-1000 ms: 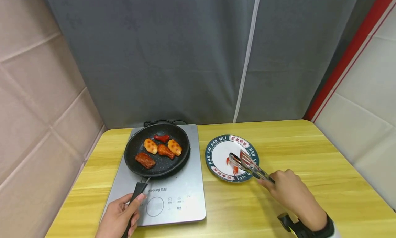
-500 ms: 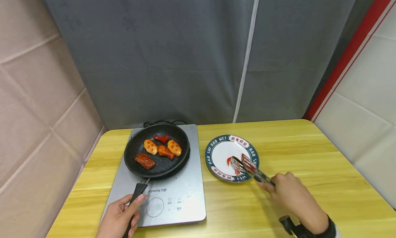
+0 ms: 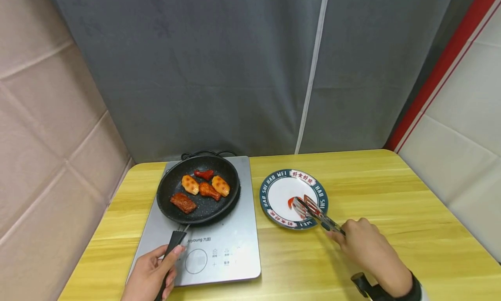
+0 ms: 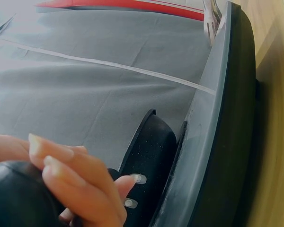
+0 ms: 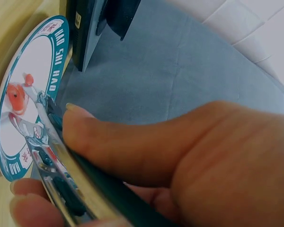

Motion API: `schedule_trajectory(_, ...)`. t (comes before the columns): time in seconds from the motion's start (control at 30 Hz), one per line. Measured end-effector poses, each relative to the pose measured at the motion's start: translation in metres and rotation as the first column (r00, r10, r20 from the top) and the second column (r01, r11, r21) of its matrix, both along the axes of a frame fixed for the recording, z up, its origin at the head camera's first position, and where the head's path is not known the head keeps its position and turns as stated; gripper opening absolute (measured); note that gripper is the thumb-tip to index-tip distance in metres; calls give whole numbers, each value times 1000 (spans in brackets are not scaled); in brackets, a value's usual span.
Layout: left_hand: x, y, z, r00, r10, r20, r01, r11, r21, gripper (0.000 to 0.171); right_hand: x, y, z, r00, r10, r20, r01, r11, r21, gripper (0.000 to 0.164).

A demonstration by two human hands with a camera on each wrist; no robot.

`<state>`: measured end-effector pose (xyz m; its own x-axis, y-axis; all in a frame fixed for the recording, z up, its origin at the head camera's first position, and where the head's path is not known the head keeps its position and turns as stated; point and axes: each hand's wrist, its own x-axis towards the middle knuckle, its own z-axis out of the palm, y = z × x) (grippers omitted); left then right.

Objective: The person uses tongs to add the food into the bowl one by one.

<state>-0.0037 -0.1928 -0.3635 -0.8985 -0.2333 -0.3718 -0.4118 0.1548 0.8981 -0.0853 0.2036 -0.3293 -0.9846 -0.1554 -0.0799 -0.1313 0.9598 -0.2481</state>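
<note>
My left hand (image 3: 150, 272) grips the black handle (image 3: 177, 238) of a frying pan (image 3: 213, 210). The pan sits on a silver induction cooker. Two drumsticks, two yellow spotted pieces and a brown slab of meat (image 3: 183, 203) lie in it. To the right, my right hand (image 3: 372, 246) holds metal tongs (image 3: 322, 216) low over a white plate (image 3: 278, 188) with a dark green rim. On the plate, a curved red-and-white piece of food (image 5: 16, 98), like a shrimp, lies at the tongs' tips, which partly cover it. Whether the tips pinch it, I cannot tell.
The induction cooker (image 3: 238, 266) has its control panel in front of the pan. A black cable (image 3: 207, 152) runs behind it. A grey curtain (image 3: 219, 75) hangs along the wooden table's (image 3: 395, 192) back edge, and pale panels stand at both sides.
The tongs' tips have come closer together and moved slightly around the red-and-white piece on the plate. My left hand and the pan have stayed in place.
</note>
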Motion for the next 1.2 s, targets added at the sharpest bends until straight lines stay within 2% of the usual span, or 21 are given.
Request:
schedule_trajectory(0.2, -1, 1, 0, 1000, 10, 2, -10, 1000, -3, 49, -3, 3, -1, 997, 38, -60, -37, 999, 15, 36)
schedule_trajectory(0.7, -3, 1, -2, 1000, 13, 6, -13, 1000, 4, 48, -10, 13, -1, 984, 120, -128, -119, 993, 21, 33)
schedule_trajectory(0.93, -1, -1, 0, 1000, 0, 9, 0, 1000, 0, 53, -11, 11, 7, 973, 165, -162, -171, 985, -23, 31)
schedule_trajectory(1.2, -1, 0, -1, 1000, 6, 10, -6, 1000, -1, 53, -13, -8, 26, 952, 225, -209, -247, 965, -85, 30)
